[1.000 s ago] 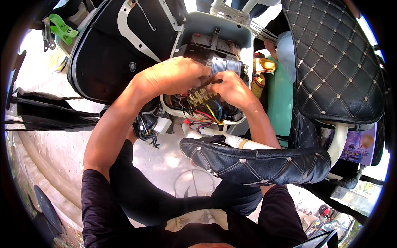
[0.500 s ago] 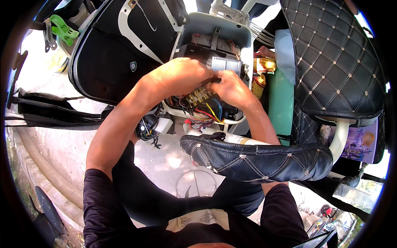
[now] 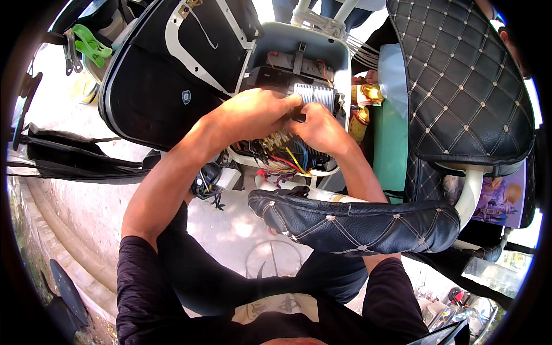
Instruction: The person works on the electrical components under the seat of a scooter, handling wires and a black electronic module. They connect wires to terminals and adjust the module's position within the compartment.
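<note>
Both my hands meet over an open white-rimmed compartment [image 3: 344,57] packed with electrical parts. My left hand [image 3: 261,112] comes in from the left with its fingers bent and pressed together. My right hand [image 3: 315,125] pinches close beside it, thumb and finger nearly touching the left fingertips. Something small and dark may be between them, but I cannot make it out. Just below lies a row of brass-coloured terminals [image 3: 276,140] with red, yellow and blue wires [image 3: 296,158] running from it. A finned silver metal block [image 3: 315,92] sits behind my fingers. The hands hide the middle of the compartment.
The raised black seat [image 3: 155,75] leans at the left. A quilted black backrest [image 3: 466,80] stands right, and a padded quilted bar [image 3: 356,225] crosses above my right forearm. Gold cans [image 3: 359,118] sit beside the compartment. Another person's foot [image 3: 371,76] shows behind them.
My hands have shifted slightly down, still close together over the terminals. The view has moved a little; nothing else visibly differs.
</note>
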{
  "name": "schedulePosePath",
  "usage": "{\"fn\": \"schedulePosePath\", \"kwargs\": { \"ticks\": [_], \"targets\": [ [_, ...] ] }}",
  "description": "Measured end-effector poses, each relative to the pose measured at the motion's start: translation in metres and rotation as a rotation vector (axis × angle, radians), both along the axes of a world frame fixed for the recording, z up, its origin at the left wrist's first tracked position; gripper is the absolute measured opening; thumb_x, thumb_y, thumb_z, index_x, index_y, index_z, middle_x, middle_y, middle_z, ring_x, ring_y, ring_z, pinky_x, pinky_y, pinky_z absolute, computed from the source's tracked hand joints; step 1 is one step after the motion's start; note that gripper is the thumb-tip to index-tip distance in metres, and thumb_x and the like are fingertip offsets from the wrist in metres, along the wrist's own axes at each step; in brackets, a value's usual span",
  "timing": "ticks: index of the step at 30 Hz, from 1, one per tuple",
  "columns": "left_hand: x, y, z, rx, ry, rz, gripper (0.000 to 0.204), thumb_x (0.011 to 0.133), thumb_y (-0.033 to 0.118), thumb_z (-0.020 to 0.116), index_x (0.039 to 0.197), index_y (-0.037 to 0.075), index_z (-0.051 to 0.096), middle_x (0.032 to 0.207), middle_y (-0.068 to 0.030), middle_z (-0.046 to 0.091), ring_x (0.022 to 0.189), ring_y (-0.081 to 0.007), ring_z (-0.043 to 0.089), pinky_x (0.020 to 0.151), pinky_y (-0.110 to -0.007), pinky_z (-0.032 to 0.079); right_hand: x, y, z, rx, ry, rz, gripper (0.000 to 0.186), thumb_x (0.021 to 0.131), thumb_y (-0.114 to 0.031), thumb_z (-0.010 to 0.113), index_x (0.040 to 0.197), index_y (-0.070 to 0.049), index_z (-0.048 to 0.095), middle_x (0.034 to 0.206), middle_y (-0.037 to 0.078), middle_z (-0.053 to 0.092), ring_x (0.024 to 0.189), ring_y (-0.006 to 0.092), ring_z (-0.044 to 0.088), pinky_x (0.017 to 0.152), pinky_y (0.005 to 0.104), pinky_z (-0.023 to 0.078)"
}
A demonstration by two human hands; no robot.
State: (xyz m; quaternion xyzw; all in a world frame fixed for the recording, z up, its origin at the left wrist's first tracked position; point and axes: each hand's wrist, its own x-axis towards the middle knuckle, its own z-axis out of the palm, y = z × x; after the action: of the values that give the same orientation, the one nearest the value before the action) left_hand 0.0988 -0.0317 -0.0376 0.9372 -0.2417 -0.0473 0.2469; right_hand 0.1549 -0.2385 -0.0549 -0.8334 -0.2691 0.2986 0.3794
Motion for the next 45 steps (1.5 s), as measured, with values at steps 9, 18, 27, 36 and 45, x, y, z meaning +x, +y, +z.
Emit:
{"fn": "schedulePosePath", "kwargs": {
  "ticks": [9,18,27,36,45],
  "targets": [
    [-0.019,0.004,-0.033,-0.290,-0.237,0.181,0.045,0.083,0.006,0.083,0.116,0.001,0.052,0.111,-0.0173,0.057,0.093,-0.0417,0.065,0.078,-0.047,0.057,-0.003,0.003,0.022,-0.105,0.040,-0.077,0.031,0.091,-0.016,0.071,0.111,0.007,0.078,0.092,0.024,0.077,0.089,0.0309,0.075,0.086,0.0426,0.057],
    [-0.026,0.009,-0.048,-0.191,-0.429,0.080,0.025,0.083,0.006,0.083,0.103,0.007,0.067,0.105,-0.0105,0.060,0.089,-0.0329,0.067,0.075,-0.045,0.056,-0.001,0.001,0.015,-0.063,0.111,-0.122,0.030,0.091,-0.015,0.072,0.108,0.008,0.078,0.091,0.020,0.078,0.087,0.0256,0.074,0.083,0.0400,0.056],
    [-0.028,0.013,-0.043,-0.054,-0.346,0.067,0.020,0.088,0.014,0.074,0.107,0.006,0.072,0.103,-0.0111,0.060,0.097,-0.0310,0.066,0.085,-0.042,0.056,-0.006,0.006,0.015,-0.027,0.047,-0.133,0.028,0.089,-0.013,0.073,0.107,0.007,0.079,0.090,0.021,0.078,0.085,0.0253,0.074,0.082,0.0397,0.056],
    [-0.024,0.004,-0.048,0.246,-0.575,-0.022,0.018,0.083,0.012,0.075,0.100,0.006,0.071,0.098,-0.0077,0.059,0.095,-0.0256,0.067,0.086,-0.037,0.058,-0.008,0.003,0.004,-0.052,-0.091,-0.120,0.030,0.086,-0.015,0.075,0.111,0.001,0.080,0.100,0.024,0.079,0.096,0.0335,0.078,0.089,0.0430,0.059],
    [-0.046,0.004,-0.050,-0.036,-0.548,0.155,0.023,0.080,0.010,0.082,0.100,0.006,0.071,0.101,-0.0058,0.064,0.090,-0.0262,0.066,0.079,-0.038,0.056,-0.007,0.007,0.003,-0.030,-0.026,-0.113,0.034,0.087,-0.019,0.077,0.114,0.002,0.079,0.107,0.023,0.079,0.104,0.0333,0.077,0.095,0.0416,0.058]
  ]
}}
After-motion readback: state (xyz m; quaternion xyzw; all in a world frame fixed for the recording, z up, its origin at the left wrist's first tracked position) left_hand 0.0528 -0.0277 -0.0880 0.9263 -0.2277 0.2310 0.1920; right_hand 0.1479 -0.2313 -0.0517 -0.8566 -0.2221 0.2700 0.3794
